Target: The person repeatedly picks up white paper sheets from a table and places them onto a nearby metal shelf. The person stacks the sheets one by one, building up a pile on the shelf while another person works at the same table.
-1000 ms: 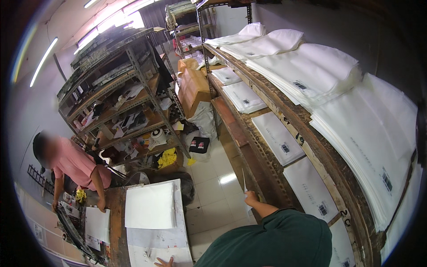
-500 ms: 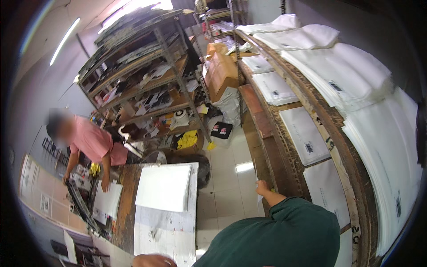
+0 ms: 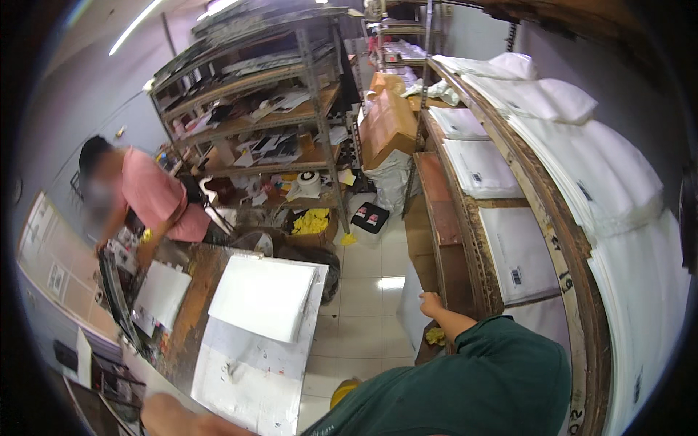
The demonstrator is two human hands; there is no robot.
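Note:
My right hand (image 3: 432,304) is closed on the edge of a thin pale sheet (image 3: 411,314), which hangs down over the floor beside the shelving. Whether it is a single sheet or a flat bag, I cannot tell. My left hand (image 3: 166,414) is at the lower left, near the table's close edge, and motion smears its fingers. Just beyond it, a stack of white sheets (image 3: 262,294) rests on a white board (image 3: 247,374) on the worktable (image 3: 195,291).
At right, a wooden rack (image 3: 542,225) bears flat white printed bags (image 3: 518,254). A co-worker in a pink shirt (image 3: 154,192) bends over a hinged frame (image 3: 120,305) at the table's far left. Metal shelves (image 3: 309,94), a carton (image 3: 389,127) and a black packet (image 3: 369,216) lie ahead.
The view has shifted. My left hand has moved leftward along the table's near edge. The pale sheet in my right hand shows more of its face. The co-worker leans lower.

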